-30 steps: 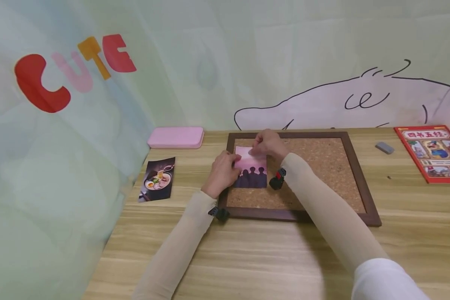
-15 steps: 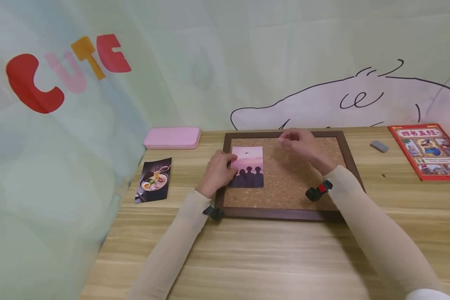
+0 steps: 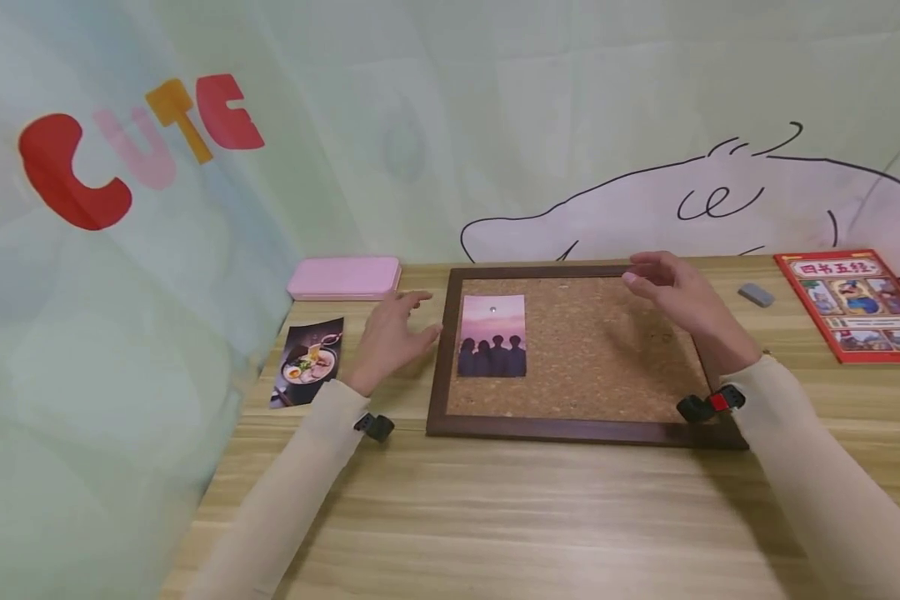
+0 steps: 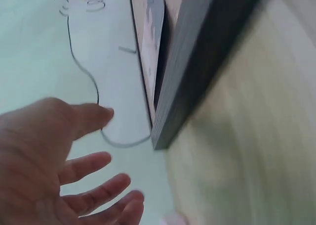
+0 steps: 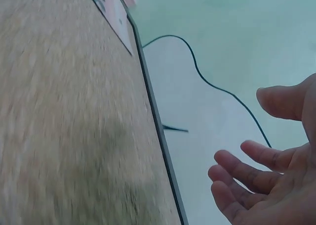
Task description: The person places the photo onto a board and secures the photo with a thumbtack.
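Note:
A pink photo [image 3: 492,337] with dark silhouettes lies on the left part of a brown-framed cork board [image 3: 585,350]; a small silvery pin head [image 3: 492,309] shows near its top. Just left of the frame hovers my left hand [image 3: 390,337], thumb and fingers spread, holding nothing. In the left wrist view the left hand [image 4: 54,170] is apart from the frame edge. My right hand [image 3: 686,308] is raised over the board's right side, its fingers loosely bent and apart. Nothing sits between the fingers of the right hand [image 5: 266,175] in the right wrist view.
A ramen photo [image 3: 307,362] lies left of the left hand, with a pink case [image 3: 345,277] behind it. Right of the board are a grey eraser-like block [image 3: 756,294] and a red book [image 3: 851,304]. A printed cloth [image 3: 390,108] hangs behind the table.
My right hand has left the photo's top and moved right, exposing the pin head. My left hand has let go of the photo's left edge and moved left off the board.

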Available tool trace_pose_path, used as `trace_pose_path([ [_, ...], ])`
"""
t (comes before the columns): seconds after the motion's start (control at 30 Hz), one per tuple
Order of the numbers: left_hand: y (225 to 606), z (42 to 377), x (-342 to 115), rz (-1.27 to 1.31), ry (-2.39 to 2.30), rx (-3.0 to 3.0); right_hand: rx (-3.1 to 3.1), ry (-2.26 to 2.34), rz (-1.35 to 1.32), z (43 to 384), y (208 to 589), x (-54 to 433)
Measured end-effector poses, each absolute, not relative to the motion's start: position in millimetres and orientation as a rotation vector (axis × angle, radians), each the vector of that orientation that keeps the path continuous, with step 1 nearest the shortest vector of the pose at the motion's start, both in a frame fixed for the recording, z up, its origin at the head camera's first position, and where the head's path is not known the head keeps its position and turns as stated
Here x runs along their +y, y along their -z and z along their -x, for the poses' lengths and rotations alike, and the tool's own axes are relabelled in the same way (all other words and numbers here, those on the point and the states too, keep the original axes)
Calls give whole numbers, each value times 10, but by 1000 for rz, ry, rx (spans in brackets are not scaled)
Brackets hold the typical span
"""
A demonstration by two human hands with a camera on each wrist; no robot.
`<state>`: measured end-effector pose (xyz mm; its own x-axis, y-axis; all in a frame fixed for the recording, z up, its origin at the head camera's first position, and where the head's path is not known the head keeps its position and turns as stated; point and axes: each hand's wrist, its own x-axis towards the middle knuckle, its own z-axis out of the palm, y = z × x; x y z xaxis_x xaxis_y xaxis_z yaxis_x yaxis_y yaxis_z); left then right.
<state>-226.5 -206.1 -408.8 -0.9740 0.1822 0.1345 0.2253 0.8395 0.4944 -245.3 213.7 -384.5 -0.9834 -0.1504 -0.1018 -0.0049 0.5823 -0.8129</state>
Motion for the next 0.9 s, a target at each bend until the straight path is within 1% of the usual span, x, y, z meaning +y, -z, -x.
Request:
trace_pose_path([
  [0.2,3951,2227,-2394,263,750,-2923,2681,1325,138,2349,3851,2405],
  [0.43,3831,2116,-2658,215,762,-2866,2709,1316,91,2260,3882,2641],
  [0.9,3792,1898,-3069,118,778,-2803,2748,1320,13,2102,3903,3011],
])
